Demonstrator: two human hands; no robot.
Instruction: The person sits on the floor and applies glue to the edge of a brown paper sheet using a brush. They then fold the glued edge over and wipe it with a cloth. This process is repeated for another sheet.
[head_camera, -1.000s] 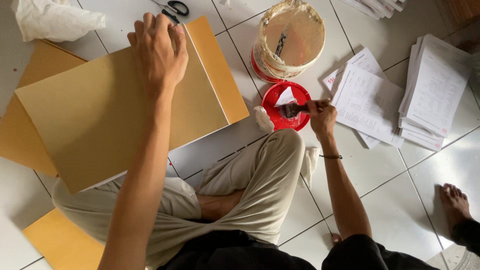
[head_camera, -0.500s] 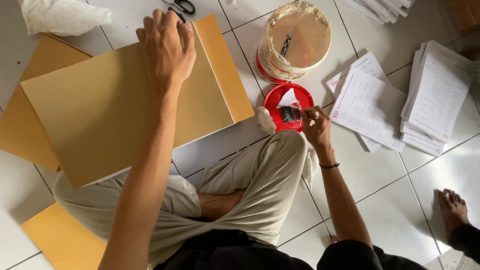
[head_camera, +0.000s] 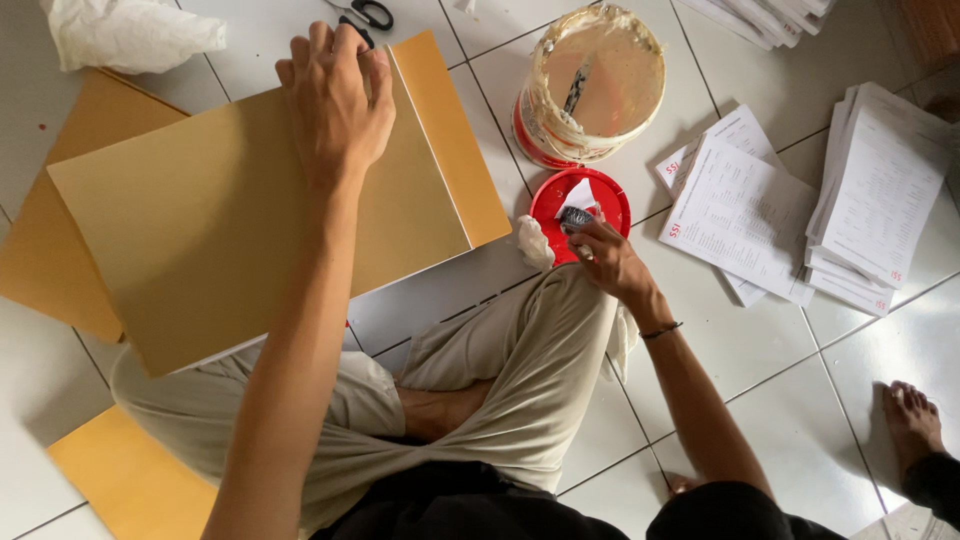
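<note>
Left hand (head_camera: 335, 105) flat, fingers spread, pinning the tan cover sheet (head_camera: 230, 220). Right hand (head_camera: 605, 255), fingers pinched on the brush (head_camera: 576, 217) over the red lid (head_camera: 545, 200): load sparingly, wipe excess on the rim.

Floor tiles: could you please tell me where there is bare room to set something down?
Bare tile lies below the printed sheets, right of the right hand and before the other person's foot. Another patch lies between the scissors and bucket. Around the red lid and yellow card it is crowded.
</note>
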